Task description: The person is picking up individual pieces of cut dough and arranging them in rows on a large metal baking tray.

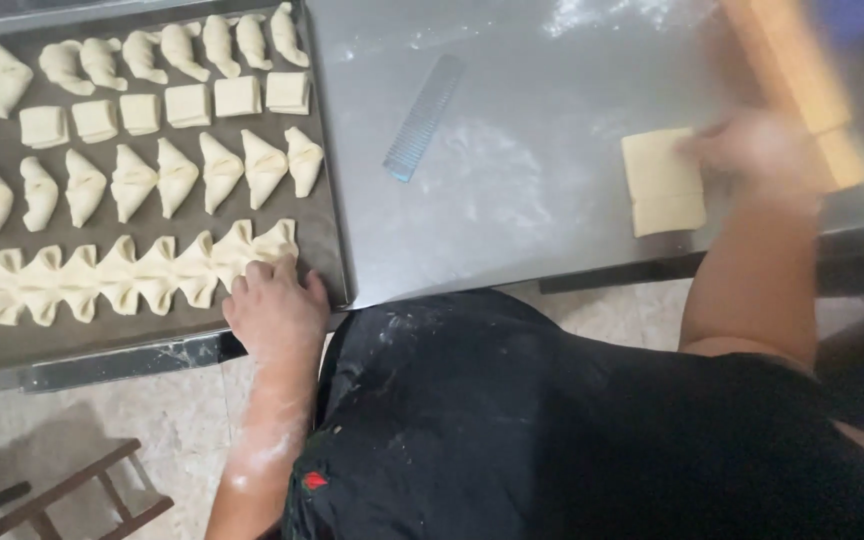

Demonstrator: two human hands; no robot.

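Head view, right hand (752, 150) touching dough square (662, 182) (blurred)

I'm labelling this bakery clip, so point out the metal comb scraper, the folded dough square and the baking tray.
metal comb scraper (424, 117), head view, middle of blade
folded dough square (660, 190), head view, bare centre
baking tray (336, 250), head view, right rim

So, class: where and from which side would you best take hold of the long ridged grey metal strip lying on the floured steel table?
Probably pinch the ridged grey metal strip across its narrow width near the middle, coming from above: it lies flat, slanted, with bare steel table along both long edges.
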